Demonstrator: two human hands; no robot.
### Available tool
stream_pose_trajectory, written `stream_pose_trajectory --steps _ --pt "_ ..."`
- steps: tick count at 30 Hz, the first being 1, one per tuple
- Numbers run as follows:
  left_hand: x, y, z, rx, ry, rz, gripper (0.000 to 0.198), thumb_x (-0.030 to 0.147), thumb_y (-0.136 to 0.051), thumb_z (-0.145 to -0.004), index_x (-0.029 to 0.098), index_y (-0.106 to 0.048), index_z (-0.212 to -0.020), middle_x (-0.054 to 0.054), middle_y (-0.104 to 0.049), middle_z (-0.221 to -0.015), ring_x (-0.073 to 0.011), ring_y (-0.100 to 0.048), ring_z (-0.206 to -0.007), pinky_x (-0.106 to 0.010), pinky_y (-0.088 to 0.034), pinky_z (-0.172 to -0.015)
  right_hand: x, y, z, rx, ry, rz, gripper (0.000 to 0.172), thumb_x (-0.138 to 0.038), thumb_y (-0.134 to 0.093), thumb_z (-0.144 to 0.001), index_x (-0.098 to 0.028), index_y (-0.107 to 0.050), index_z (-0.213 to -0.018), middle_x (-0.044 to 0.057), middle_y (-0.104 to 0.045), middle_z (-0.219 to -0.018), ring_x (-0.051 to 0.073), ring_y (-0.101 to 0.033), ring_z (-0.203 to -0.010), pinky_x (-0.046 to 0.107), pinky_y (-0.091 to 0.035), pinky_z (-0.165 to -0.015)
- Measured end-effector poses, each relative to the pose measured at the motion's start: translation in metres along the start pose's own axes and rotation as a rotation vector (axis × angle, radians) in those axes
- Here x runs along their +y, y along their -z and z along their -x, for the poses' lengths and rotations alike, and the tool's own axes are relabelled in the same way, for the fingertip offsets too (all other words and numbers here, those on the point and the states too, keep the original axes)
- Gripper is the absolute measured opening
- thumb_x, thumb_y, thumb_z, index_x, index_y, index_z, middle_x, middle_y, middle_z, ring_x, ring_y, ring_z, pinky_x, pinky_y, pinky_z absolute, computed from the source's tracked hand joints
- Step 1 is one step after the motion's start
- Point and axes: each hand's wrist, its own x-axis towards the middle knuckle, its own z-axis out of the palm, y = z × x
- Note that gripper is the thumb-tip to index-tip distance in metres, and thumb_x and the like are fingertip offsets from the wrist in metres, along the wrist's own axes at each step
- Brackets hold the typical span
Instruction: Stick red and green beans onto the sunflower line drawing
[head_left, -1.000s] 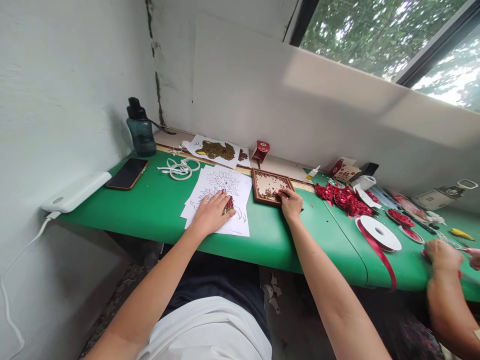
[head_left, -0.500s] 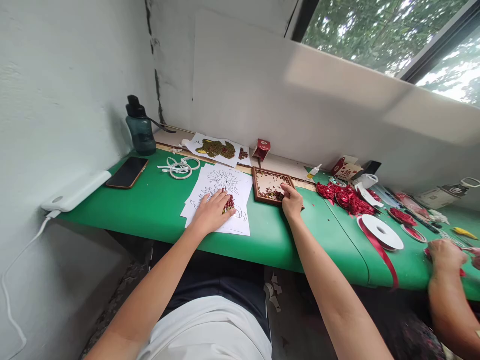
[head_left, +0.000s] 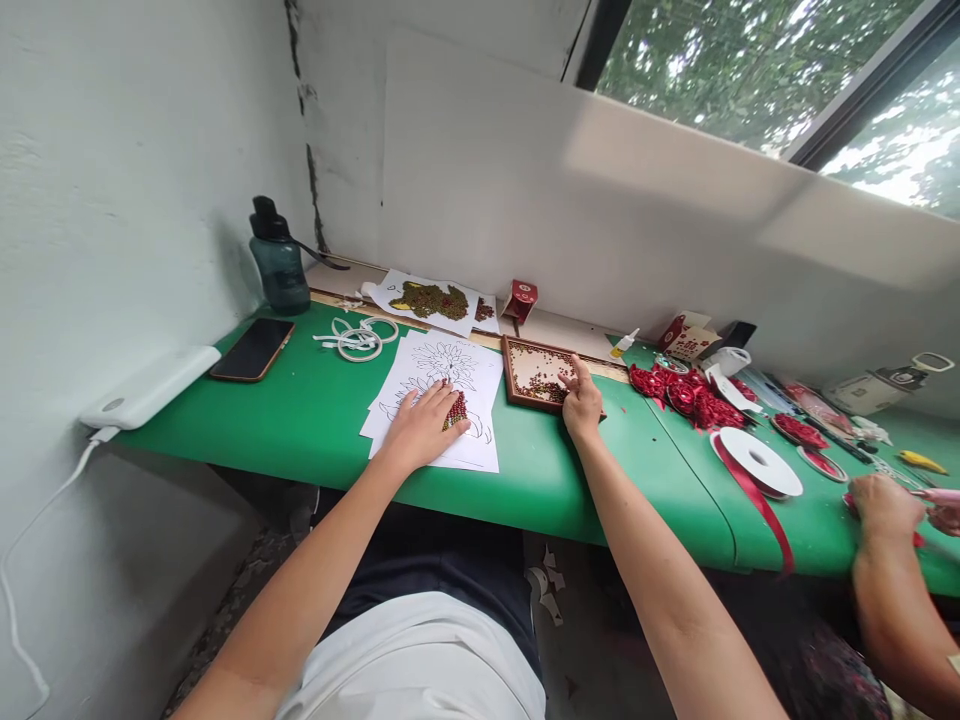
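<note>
My left hand [head_left: 420,425] lies flat with its fingers stretched out, resting on a sheet of paper [head_left: 480,375] printed with a line drawing of flowers. Beside its fingertips, a patch of small red and green grains [head_left: 456,412], beads or beans, covers part of the drawing; the palm may hide more. My right hand [head_left: 582,402] is over the right side of a shallow wooden tray [head_left: 512,375]. Its thumb and a raised finger are apart, with nothing visible between them. Loose reddish-brown grains [head_left: 551,388] are scattered in the tray, thicker near the front edge.
A finished-looking grain picture [head_left: 429,300] and a small red box [head_left: 523,298] stand behind. To the left are a coiled white cable [head_left: 358,338], phone [head_left: 253,350] and bottle [head_left: 279,262]. Rightward lie red ribbon pieces [head_left: 701,400], a ribbon spool [head_left: 761,462] and another person's hands [head_left: 889,502].
My right hand's fingers have shifted within the tray, and one finger is now raised away from the thumb. The left hand stays in place. The view has moved slightly.
</note>
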Motion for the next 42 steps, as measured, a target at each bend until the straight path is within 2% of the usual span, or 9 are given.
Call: stream_pose_trajectory --steps 3,7,10,17,21,27,33,38,42 --pt "0.000 0.000 0.000 0.003 -0.004 0.002 0.070 0.066 -0.027 -0.105 0.028 -0.035 -0.164 0.000 -0.026 -0.173 -0.0258 -0.019 -0.162 -0.055 -0.015 -0.132 0.001 -0.001 -0.001 0.057 -0.041 -0.027 0.051 -0.036 -0.042 -0.100 -0.023 -0.059 -0.147 0.012 -0.072 -0.134 0.026 -0.078 -0.103 0.044 -0.060 -0.094" --pt "-0.001 0.000 0.000 0.002 -0.003 0.002 0.070 0.067 -0.028 -0.105 0.030 -0.034 -0.164 0.001 -0.026 -0.173 -0.0251 -0.019 -0.162 -0.054 -0.014 -0.132 -0.001 0.001 0.000 0.066 -0.088 0.064 0.050 -0.047 -0.044 -0.103 -0.021 -0.066 -0.139 0.010 -0.082 -0.103 0.028 -0.078 -0.099 0.042 -0.058 -0.092" --pt "-0.001 0.000 0.000 0.005 0.000 0.000 0.070 0.067 -0.027 -0.105 0.030 -0.034 -0.164 0.001 -0.026 -0.173 -0.0256 -0.019 -0.162 -0.054 -0.014 -0.132 -0.007 0.002 0.000 0.045 -0.050 0.155 0.049 -0.045 -0.043 -0.104 -0.024 -0.066 -0.141 0.009 -0.082 -0.107 0.029 -0.076 -0.105 0.042 -0.056 -0.095" --pt "-0.002 0.000 0.001 -0.001 -0.009 -0.016 0.070 0.064 -0.034 -0.104 0.028 -0.032 -0.165 0.001 -0.024 -0.174 -0.0255 -0.017 -0.163 -0.054 -0.014 -0.132 -0.013 0.002 -0.001 -0.078 0.077 0.219 0.053 -0.036 -0.038 -0.104 -0.025 -0.054 -0.154 0.009 -0.070 -0.140 0.029 -0.067 -0.127 0.043 -0.054 -0.102" --pt "-0.001 0.000 0.001 0.001 -0.006 -0.018 0.069 0.062 -0.035 -0.104 0.029 -0.033 -0.164 0.001 -0.023 -0.174 -0.0240 -0.016 -0.163 -0.053 -0.014 -0.133 -0.010 0.001 -0.001 -0.101 0.126 0.220 0.052 -0.037 -0.038 -0.104 -0.025 -0.057 -0.151 0.008 -0.065 -0.146 0.027 -0.061 -0.135 0.043 -0.051 -0.109" --pt "-0.001 0.000 0.001 -0.005 -0.002 -0.013 0.068 0.060 -0.035 -0.104 0.028 -0.032 -0.164 0.001 -0.023 -0.174 -0.0245 -0.016 -0.163 -0.054 -0.013 -0.133 -0.012 0.002 0.000 -0.076 0.086 0.233 0.052 -0.046 -0.035 -0.106 -0.024 -0.063 -0.143 0.010 -0.073 -0.134 0.028 -0.070 -0.117 0.040 -0.054 -0.097" --pt "-0.001 0.000 0.000 -0.007 0.003 -0.007 0.067 0.058 -0.037 -0.104 0.029 -0.033 -0.164 0.002 -0.024 -0.174 -0.0254 -0.017 -0.163 -0.054 -0.014 -0.133 -0.011 0.002 -0.003 -0.003 0.147 0.296 0.040 -0.037 -0.043 -0.098 -0.022 -0.080 -0.102 0.009 -0.079 -0.115 0.029 -0.066 -0.112 0.044 -0.049 -0.101" --pt "0.000 0.001 0.001 -0.005 0.003 -0.002 0.067 0.058 -0.037 -0.104 0.028 -0.034 -0.164 0.001 -0.024 -0.173 -0.0245 -0.017 -0.163 -0.054 -0.013 -0.133 -0.012 0.001 0.000 -0.087 0.189 0.359 0.035 -0.023 -0.050 -0.085 -0.025 -0.083 -0.096 0.005 -0.081 -0.107 0.029 -0.064 -0.111 0.047 -0.047 -0.103" --pt "0.000 0.002 0.001 -0.009 0.004 0.001 0.069 0.058 -0.037 -0.103 0.026 -0.034 -0.164 0.001 -0.023 -0.173 -0.0241 -0.017 -0.163 -0.055 -0.014 -0.133 -0.013 0.000 0.002 -0.138 0.188 0.394 0.034 -0.020 -0.052 -0.083 -0.027 -0.084 -0.093 0.003 -0.082 -0.105 0.030 -0.062 -0.112 0.050 -0.044 -0.104"
